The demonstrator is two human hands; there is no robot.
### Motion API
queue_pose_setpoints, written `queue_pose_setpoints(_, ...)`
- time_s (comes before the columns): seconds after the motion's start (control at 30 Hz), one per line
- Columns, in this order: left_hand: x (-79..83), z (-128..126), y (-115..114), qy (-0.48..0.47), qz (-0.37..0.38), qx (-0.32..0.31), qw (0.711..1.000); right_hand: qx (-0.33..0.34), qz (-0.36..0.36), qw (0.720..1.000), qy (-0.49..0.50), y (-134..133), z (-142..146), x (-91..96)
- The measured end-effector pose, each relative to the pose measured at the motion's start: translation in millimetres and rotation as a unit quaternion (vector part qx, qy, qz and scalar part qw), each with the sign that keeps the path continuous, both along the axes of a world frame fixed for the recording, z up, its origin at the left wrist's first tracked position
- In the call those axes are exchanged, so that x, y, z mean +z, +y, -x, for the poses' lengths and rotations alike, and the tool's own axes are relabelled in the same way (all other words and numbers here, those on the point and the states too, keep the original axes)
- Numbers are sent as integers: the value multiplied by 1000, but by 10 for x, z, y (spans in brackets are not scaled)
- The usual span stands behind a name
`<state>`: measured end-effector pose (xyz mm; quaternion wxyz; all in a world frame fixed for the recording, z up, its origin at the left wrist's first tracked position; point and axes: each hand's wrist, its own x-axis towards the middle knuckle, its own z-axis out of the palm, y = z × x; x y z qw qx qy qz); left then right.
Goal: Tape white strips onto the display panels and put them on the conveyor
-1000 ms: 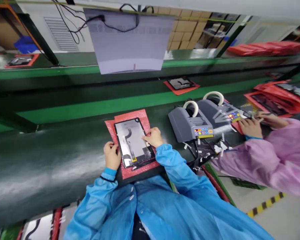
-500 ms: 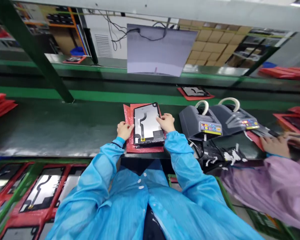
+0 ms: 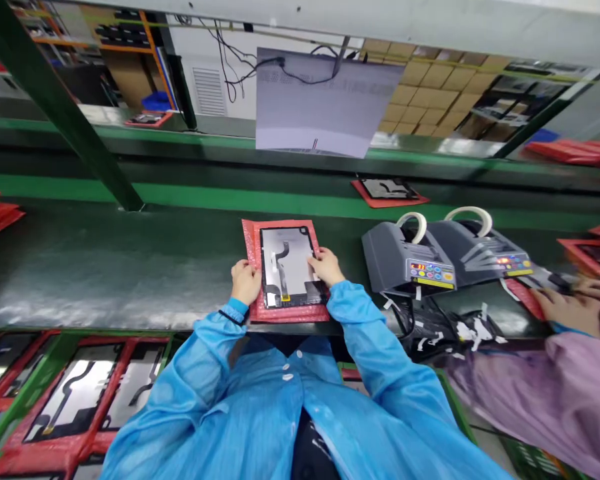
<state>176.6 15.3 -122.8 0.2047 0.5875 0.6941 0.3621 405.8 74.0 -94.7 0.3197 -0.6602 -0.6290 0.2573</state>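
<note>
A tablet screen panel (image 3: 298, 267) with a silver back, black border and dark ribbon cable lies in front of me, near the bench's front edge. Under it is a red bubble-wrap bag (image 3: 287, 313), showing all round the panel. My right hand (image 3: 327, 267) grips the panel's right edge, its thumb on the silver back. At the left side, my left hand (image 3: 246, 281) has its fingers curled at the bag's edge, thumb close to the panel. What lies under the left fingers is hidden.
Two grey tape dispensers (image 3: 410, 257) stand to the right, with black wrapping and tape scraps (image 3: 445, 327) before them. A co-worker's hands (image 3: 570, 310) work at far right. Another panel on red wrap (image 3: 390, 190) lies behind. Green crates (image 3: 70, 353) hold wrapped panels below left.
The panel was tilted and reached past the bag's top edge; now it lies straighter and within the bag's outline. Both hands stay at its sides. The view has shifted slightly.
</note>
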Motion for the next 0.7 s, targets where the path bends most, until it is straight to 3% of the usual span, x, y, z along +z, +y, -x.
queue_pose_setpoints(0.1,81,68,143,-19,3,-20,1000,-7,22,998,-54,-85,66,4)
queue_pose_setpoints(0.2,135,148,304,-39,5,-44,998,27,83,993,-84,82,-25,143)
queue_pose_setpoints(0.27,136,193,378,-49,6,-58,997,23,132,985,-110,395,-122,281)
queue_pose_setpoints(0.33,121,232,417,-59,7,-75,995,-38,146,979,-140,836,-221,422)
queue_pose_setpoints(0.47,106,297,433,-85,7,-98,992,-194,81,956,-205,1755,-440,588)
queue_pose_setpoints(0.57,91,340,447,-128,31,-84,988,-252,52,937,-237,2222,-692,567)
queue_pose_setpoints(0.7,51,388,471,-179,80,-62,979,-234,58,930,-278,2603,-966,449)
